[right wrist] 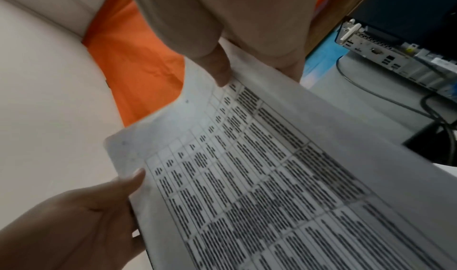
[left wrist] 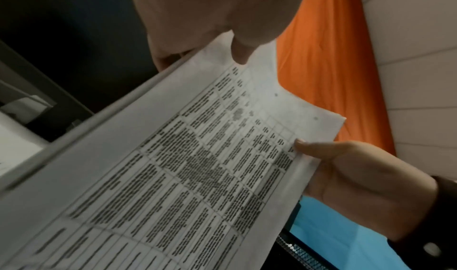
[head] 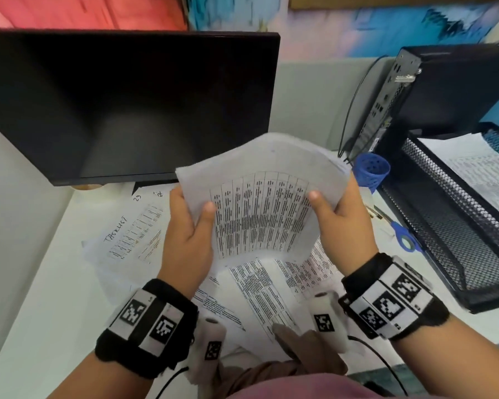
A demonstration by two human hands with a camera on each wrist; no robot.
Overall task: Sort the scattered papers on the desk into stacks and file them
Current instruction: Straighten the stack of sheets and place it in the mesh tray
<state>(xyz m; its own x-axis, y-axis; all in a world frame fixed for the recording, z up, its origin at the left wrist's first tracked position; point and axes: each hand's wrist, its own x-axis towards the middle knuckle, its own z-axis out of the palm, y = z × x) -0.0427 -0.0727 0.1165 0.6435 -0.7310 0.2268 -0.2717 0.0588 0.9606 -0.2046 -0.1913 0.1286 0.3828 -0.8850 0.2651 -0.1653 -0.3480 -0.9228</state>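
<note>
Papers (head: 260, 203) up off the desk (head: 55, 283), a bowed sheaf: left hand (head: 189, 237) clamps one edge, right hand (head: 343, 226) the other, thumbs on top. More sheets (head: 271, 289) lie scattered beneath. Mesh tray (head: 444, 226), right, holds printed pages (head: 478, 165).

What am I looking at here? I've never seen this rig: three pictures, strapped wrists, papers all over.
No machine: a person wears cameras on the head and both wrists. The head view looks down at the desk; the wrist views look along each hand. The left hand and right hand together grip a bundle of printed tables, thumbs on top, lifted above the desk. More loose papers lie beneath. Behind stands a dark monitor; to the right are a mesh tray already holding sheets, a blue cup and scissors.
</note>
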